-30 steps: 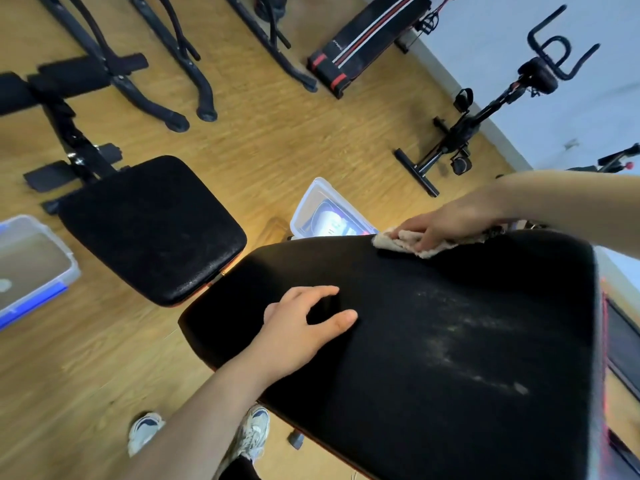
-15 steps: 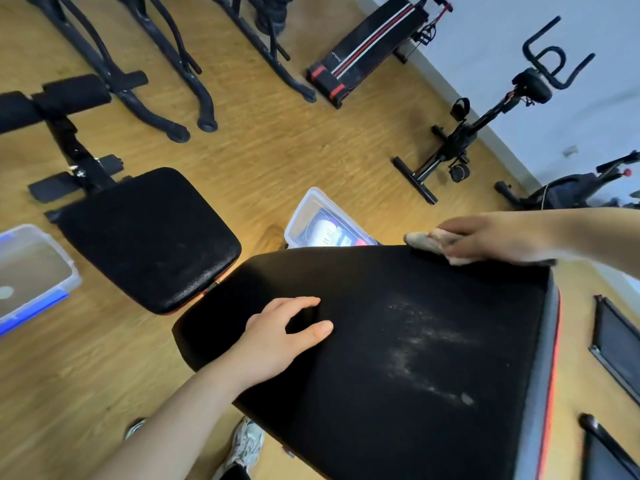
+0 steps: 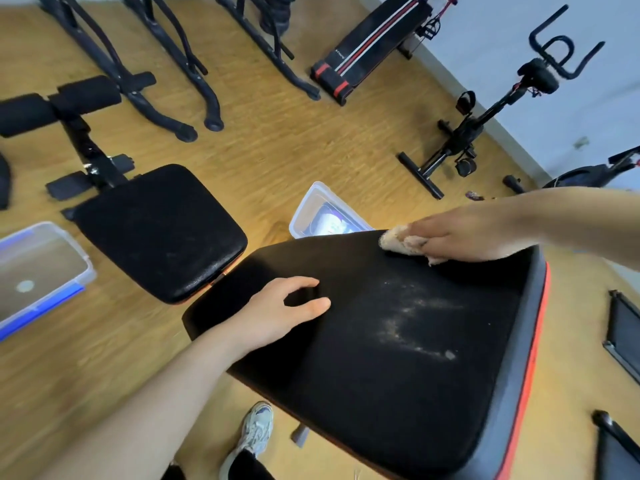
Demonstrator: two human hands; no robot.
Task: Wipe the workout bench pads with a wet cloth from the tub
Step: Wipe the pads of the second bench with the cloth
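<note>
A large black back pad (image 3: 398, 375) with a red-trimmed edge fills the lower right; pale dusty smears mark its middle. My right hand (image 3: 460, 237) presses a crumpled beige cloth (image 3: 403, 243) flat against the pad's far edge. My left hand (image 3: 280, 313) rests on the pad's near left part, fingers spread. A smaller black seat pad (image 3: 159, 230) lies to the left. A clear tub (image 3: 311, 206) stands on the floor just beyond the back pad, partly hidden by it.
A blue-trimmed clear container (image 3: 41, 271) sits on the wooden floor at far left. Black frames (image 3: 166, 74), a folded sit-up bench (image 3: 374, 39) and an exercise bike (image 3: 485, 119) stand behind. My shoe (image 3: 256, 431) shows under the pad. Dark panels (image 3: 623, 334) lie at right.
My right hand has slid the cloth along the pad's far edge, first right and then back left. My left hand has stayed in place on the pad.
</note>
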